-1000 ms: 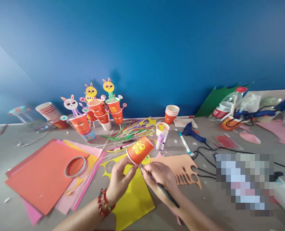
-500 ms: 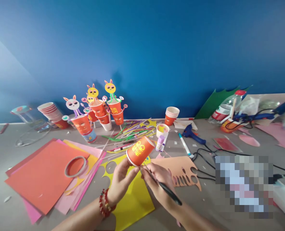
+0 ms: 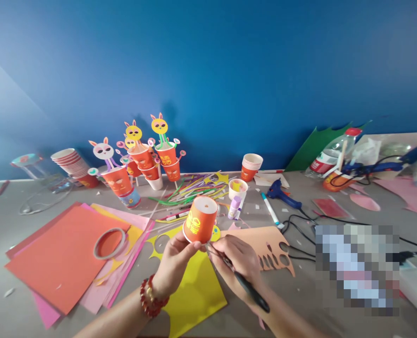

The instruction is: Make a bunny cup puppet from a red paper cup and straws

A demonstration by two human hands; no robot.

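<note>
My left hand (image 3: 176,263) is closed around the rim of an orange paper cup (image 3: 200,220) with yellow lettering. The cup is turned over and tilted, so its white base, with a small hole in the middle, faces up. My right hand (image 3: 236,263) grips a slim black-handled tool (image 3: 247,286) with a thin metal front part. That metal end reaches the cup's lower rim; its tip is hidden, and I cannot tell its exact kind. Beneath both hands lies a yellow sheet (image 3: 194,291) with round cut-outs. A small yellow paper face (image 3: 215,233) shows partly behind the cup.
Rabbit-faced cup figures (image 3: 119,180) stand back left beside stacked cups (image 3: 71,166). Coloured paper (image 3: 60,258) and a tape roll (image 3: 99,253) lie left. Pipe cleaners (image 3: 190,190), a glue stick (image 3: 234,206), and a blue glue gun (image 3: 284,195) with black cables are beyond my hands.
The cup has turned in my left hand from lying sideways to base up, bringing the hole in its base into view. The tool stays at the rim in my right hand.
</note>
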